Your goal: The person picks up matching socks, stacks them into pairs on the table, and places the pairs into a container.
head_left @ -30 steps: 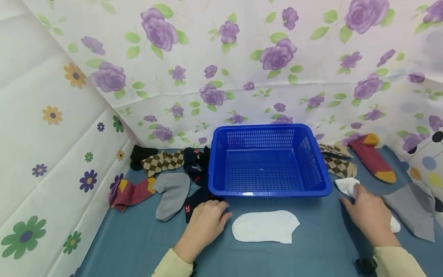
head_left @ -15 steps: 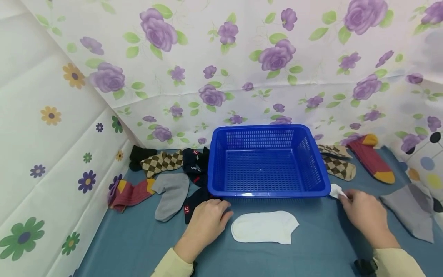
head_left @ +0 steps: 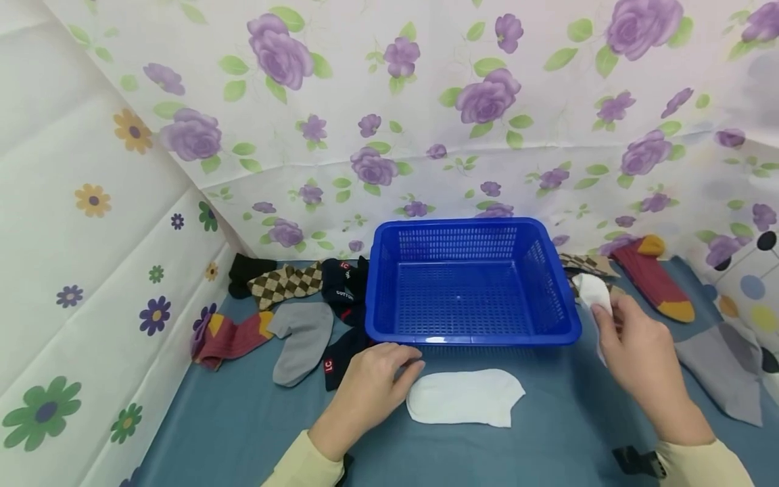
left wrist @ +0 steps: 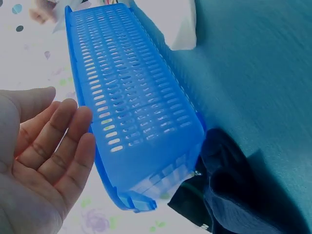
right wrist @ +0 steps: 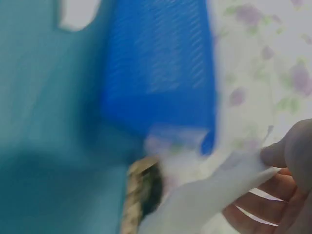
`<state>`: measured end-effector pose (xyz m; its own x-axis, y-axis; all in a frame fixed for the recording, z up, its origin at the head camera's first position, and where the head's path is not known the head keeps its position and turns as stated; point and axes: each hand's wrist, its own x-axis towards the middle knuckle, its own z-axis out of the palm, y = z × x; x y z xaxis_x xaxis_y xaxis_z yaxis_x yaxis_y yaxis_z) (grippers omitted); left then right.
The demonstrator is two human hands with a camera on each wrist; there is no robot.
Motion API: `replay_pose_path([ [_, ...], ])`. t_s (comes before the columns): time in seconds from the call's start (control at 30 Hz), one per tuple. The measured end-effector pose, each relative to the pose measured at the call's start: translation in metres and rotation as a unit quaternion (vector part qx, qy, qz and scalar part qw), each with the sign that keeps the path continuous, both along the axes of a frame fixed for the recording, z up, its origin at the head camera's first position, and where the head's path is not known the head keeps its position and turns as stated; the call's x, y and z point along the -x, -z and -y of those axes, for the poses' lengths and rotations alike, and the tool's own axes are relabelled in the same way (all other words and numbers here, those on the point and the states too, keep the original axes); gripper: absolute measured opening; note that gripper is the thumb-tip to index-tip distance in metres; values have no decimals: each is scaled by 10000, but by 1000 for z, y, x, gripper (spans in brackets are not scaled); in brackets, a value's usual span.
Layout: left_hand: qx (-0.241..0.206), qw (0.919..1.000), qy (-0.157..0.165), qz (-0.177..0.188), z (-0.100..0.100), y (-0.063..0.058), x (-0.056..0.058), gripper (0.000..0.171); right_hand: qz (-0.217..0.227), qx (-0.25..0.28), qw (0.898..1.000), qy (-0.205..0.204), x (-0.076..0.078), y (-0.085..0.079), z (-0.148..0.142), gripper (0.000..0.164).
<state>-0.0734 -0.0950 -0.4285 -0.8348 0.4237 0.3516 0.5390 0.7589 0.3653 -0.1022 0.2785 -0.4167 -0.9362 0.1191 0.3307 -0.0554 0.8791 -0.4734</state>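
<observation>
My right hand point(head_left: 644, 355) pinches a white sock point(head_left: 593, 292) between thumb and fingers, raised beside the right end of the blue basket point(head_left: 459, 341). In the right wrist view that sock point(right wrist: 204, 197) hangs from the thumb and fingertips, slightly blurred. A second white sock point(head_left: 465, 399) lies flat on the cloth in front of the basket. My left hand point(head_left: 376, 385) hovers just left of it, fingers loosely bent. The left wrist view shows the left hand point(left wrist: 53, 151) holding nothing, its palm in sight.
Left of the basket lie dark socks point(head_left: 343, 358), a grey sock point(head_left: 304, 341), a checked sock point(head_left: 286, 285), a black sock point(head_left: 249, 274) and a red-yellow sock point(head_left: 234, 341). To the right are a checked sock point(head_left: 587, 264), a red-yellow sock point(head_left: 654, 281) and a grey sock point(head_left: 724, 372). Floral sheets stand behind.
My right hand has picked the white sock off the cloth at the right and lifted it up beside the basket. The left hand has shifted slightly right.
</observation>
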Motion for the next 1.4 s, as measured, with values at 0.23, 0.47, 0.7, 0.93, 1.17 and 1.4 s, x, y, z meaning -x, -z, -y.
replay_pose_path([
  [0.23, -281, 9996, 32, -83, -7, -6, 6, 18, -726, 541, 9914, -940, -4, -40, 45, 20],
  [0.47, -1042, 9901, 100, 932, -22, -25, 18, 33, 93, 1231, 9746, -1867, -2, -42, 84, 17],
  [0.7, -2067, 9491, 519, 2317, -40, -36, 25, 47, 270, 1235, 9565, -2628, -10, -26, 125, 12],
  [0.93, -2413, 9323, 341, 2671, -43, -33, 32, 36, 466, 1316, 9315, -3359, -10, -18, 138, 19],
  [1.17, -2789, 9269, 331, 2491, -38, -33, 33, 32, 550, 1489, 9421, -2952, -7, -14, 132, 14],
  [1.4, -2654, 9273, 645, 2560, -39, -35, 30, 33, 615, 1587, 9478, -2696, -4, -15, 134, 40],
])
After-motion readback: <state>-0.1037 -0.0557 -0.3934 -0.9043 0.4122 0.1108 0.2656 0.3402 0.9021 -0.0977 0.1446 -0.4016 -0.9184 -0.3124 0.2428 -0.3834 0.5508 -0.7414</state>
